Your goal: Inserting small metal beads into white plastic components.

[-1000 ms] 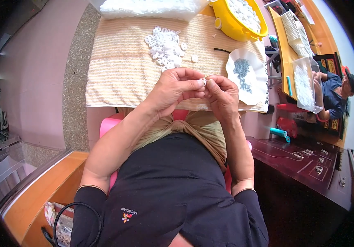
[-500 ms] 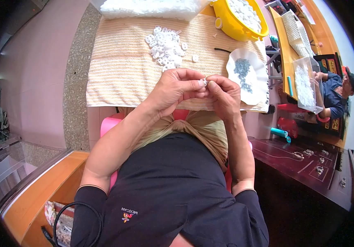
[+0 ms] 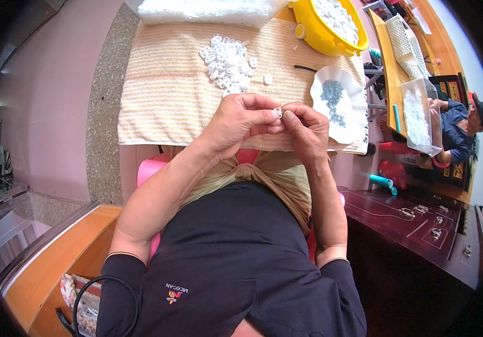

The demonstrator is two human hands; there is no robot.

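Observation:
Over the near edge of the towel my two hands meet. My left hand [image 3: 241, 124] is closed, pinching a small white plastic piece [image 3: 278, 113] between thumb and forefinger. Against the right side of that piece, my right hand [image 3: 309, 133] is closed too, thumb and forefinger together; whatever they hold is too small to make out. Just beyond lies a loose pile of white plastic pieces with holes [image 3: 229, 67], with one single piece [image 3: 268, 79] apart from it. A white wavy-rimmed plate [image 3: 355, 101] beside my right hand bears many tiny dark grey parts [image 3: 333, 98].
A striped towel [image 3: 162, 84] covers the table. At its far side stand a yellow tub [image 3: 314, 33] of white pieces and a see-through container [image 3: 207, 14] of white parts. A short black rod [image 3: 304, 68] lies near the plate. Far right, another person [image 3: 457, 126] handles a see-through bin [image 3: 418, 118].
Hardly anything differs. Both hands stay together at the white piece, with only a slight shift of the fingers. The whole view has moved a little.

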